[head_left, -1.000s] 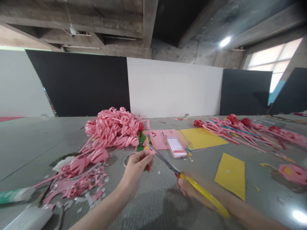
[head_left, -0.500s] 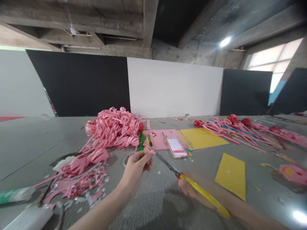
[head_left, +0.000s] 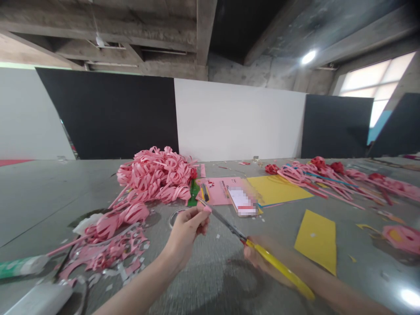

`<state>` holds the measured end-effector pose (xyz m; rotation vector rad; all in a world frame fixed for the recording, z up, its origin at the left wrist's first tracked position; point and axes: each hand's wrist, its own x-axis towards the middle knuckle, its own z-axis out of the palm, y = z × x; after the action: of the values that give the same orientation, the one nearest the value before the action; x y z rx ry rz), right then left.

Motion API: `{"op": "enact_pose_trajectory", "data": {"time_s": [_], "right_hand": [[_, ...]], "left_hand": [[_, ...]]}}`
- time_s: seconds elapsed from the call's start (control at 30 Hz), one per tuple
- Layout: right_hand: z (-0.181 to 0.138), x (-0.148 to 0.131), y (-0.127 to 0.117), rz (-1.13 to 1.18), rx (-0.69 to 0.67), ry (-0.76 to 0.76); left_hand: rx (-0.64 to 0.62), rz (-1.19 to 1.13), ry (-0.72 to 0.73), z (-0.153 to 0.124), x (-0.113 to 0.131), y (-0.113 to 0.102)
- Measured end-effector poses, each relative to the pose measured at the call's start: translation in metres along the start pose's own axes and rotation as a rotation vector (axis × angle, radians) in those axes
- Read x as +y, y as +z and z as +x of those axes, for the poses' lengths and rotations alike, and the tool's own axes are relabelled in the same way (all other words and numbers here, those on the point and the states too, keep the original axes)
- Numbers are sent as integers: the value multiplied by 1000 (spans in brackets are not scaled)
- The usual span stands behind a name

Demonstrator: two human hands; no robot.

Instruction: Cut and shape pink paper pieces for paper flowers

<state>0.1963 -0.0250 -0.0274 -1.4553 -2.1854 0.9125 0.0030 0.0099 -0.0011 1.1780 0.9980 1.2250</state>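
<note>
My left hand [head_left: 185, 234] is raised over the grey table [head_left: 39, 192], its fingertips pinched on a small pink paper piece [head_left: 206, 209]. My right hand [head_left: 262, 258] grips the yellow handles of a pair of scissors [head_left: 259, 249]. The metal blades point up and left and meet the pink piece at my left fingertips. Just beyond lie a heap of pink paper flowers [head_left: 154, 175] and a pink sheet [head_left: 219, 190].
Pink paper scraps [head_left: 105, 253] and a glue tube [head_left: 19, 267] lie at the left. Yellow sheets [head_left: 316, 238] lie at the right, with more pink and red paper flowers [head_left: 334, 177] behind. A clear tape ring [head_left: 177, 215] sits near my left hand.
The scissors and both hands have shifted only slightly; the blades stay at the pink piece.
</note>
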Motion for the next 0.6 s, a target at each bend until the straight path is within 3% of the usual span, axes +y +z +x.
{"op": "enact_pose_trajectory", "data": {"time_s": [0.4, 0.6], "right_hand": [[-1, -3, 0, -31, 26, -79], [-2, -4, 1, -38, 30, -25]], "left_hand": [[12, -5, -7, 2, -3, -2], [13, -7, 23, 4, -4, -4]]}}
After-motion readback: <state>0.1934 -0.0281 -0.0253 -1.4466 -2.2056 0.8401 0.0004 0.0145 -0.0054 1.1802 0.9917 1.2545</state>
